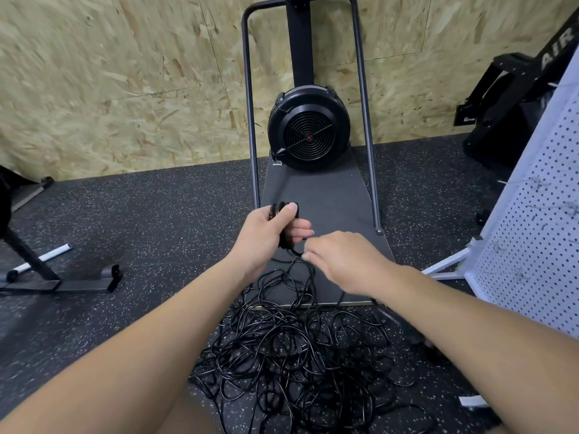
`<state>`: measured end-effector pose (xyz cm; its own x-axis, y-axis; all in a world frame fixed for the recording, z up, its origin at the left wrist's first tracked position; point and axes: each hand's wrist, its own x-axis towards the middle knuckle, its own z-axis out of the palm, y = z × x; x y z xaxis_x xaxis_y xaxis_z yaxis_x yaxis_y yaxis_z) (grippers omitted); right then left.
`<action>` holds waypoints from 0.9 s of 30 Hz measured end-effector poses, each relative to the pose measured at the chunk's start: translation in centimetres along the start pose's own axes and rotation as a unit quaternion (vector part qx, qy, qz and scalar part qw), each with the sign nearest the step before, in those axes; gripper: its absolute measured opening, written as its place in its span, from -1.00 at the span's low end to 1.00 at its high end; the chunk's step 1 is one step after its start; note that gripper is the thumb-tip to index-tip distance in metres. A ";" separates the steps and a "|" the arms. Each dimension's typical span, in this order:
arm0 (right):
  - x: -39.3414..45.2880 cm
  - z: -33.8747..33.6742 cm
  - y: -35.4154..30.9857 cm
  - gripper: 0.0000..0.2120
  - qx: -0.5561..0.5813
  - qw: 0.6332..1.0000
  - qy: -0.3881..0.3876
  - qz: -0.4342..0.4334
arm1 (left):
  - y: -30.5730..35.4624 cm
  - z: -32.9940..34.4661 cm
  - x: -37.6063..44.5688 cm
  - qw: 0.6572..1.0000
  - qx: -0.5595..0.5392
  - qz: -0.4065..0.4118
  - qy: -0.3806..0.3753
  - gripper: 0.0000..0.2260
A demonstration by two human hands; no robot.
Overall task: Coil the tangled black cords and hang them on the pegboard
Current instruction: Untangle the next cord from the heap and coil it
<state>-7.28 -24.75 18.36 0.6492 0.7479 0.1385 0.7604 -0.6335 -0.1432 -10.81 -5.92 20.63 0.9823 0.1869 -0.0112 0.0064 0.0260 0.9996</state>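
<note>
A tangled heap of black cords (291, 349) sprawls on the speckled rubber floor (156, 214) at the person's feet, with one strand rising from it to the hands above. The left hand (269, 236) is clamped around a small coil (283, 211) of loops, thumb pressed over the top. The right hand (341, 261), just beside it, has its fingers curled at the strand feeding up from the heap, apparently pinching it, though the grip itself is partly hidden. To wind well, each new loop should likely match the ones already held, while the right hand slides down the strand, easing out snags rather than yanking the heap. The white pegboard (539, 233) stands to the right; a black fan machine (308, 128) sits beyond against the chipboard wall (125, 73).
</note>
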 end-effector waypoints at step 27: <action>-1.6 -3.2 2.2 -0.75 0.534 0.843 0.003 0.066 | 0.3 0.5 -1.6 0.965 -0.126 -0.026 -0.229 -0.76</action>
<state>-6.61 -27.94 20.94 0.7290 0.6820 0.0577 0.2336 -0.1687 -0.9576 -12.24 -6.69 20.98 0.9617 -0.2738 0.0081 0.0696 0.2726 0.9596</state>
